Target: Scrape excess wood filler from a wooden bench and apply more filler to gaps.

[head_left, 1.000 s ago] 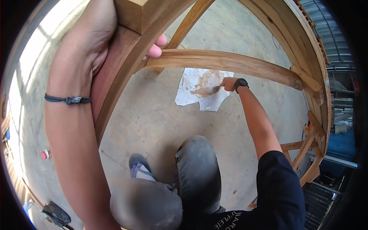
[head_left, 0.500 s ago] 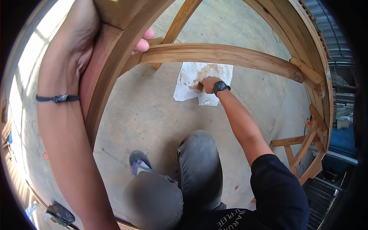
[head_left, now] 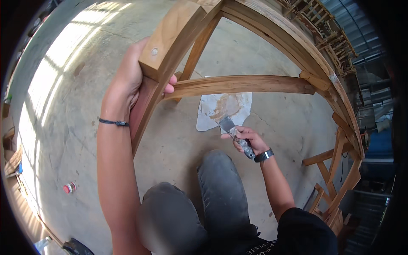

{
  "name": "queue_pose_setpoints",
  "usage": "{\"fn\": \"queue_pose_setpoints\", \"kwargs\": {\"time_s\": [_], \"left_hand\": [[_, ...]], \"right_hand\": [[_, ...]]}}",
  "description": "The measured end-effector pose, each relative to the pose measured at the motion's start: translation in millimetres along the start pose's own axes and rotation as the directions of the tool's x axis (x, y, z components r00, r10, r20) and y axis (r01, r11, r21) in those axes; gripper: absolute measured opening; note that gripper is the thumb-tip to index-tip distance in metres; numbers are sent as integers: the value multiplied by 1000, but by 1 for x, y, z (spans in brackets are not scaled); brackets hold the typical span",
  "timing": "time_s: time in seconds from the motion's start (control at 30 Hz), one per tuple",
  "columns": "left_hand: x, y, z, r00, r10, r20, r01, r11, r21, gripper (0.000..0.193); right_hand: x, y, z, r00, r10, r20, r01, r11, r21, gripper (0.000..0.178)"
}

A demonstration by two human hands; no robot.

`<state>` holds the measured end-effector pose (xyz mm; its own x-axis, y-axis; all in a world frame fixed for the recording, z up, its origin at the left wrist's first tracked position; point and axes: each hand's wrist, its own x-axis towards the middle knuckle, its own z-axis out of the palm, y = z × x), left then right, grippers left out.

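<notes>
My right hand grips the dark, stained handle of a putty knife; its flat metal blade points up and left. Just beyond the blade, a white sheet with a ring of brown paste on it lies on the floor. At the upper left, my left hand is wrapped round a wooden beam of a large frame, its fingertips showing on the beam's far side. A wooden crossbar runs from near those fingertips to the right, above the sheet.
My bent knees are close below the right hand. The curved side of the frame arches along the right, with smaller wooden struts lower down. A small jar with a red lid stands on the concrete floor at left.
My right hand has drawn back from the sheet toward me, bringing the putty knife into plain sight. The view has shifted, showing more of my left hand and the beam's end.
</notes>
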<state>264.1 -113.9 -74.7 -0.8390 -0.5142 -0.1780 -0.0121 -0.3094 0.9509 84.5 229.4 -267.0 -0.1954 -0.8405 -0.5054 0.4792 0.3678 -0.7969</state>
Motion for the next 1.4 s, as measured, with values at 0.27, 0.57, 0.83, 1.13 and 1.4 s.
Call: {"fn": "queue_pose_setpoints", "kwargs": {"time_s": [0.27,0.57,0.83,1.13,1.4], "left_hand": [[14,-6,-2,997,-56,48,56,998,-5,50],[9,-7,-6,986,-167,-10,165,981,-99,53],[16,-13,-3,989,-118,93,125,990,-73,57],[13,-8,-11,988,-95,120,105,991,-79,45],[12,-11,-6,986,-132,105,144,982,-123,41]], "right_hand": [[-80,-45,68,907,-416,-65,384,754,533,42],[-112,-69,83,751,-622,-221,653,651,388,46],[-101,-114,149,628,-706,-327,736,675,-45,37],[-55,-187,204,535,-823,-192,619,536,-574,37],[-45,-189,199,598,-750,-283,556,643,-526,40]]}}
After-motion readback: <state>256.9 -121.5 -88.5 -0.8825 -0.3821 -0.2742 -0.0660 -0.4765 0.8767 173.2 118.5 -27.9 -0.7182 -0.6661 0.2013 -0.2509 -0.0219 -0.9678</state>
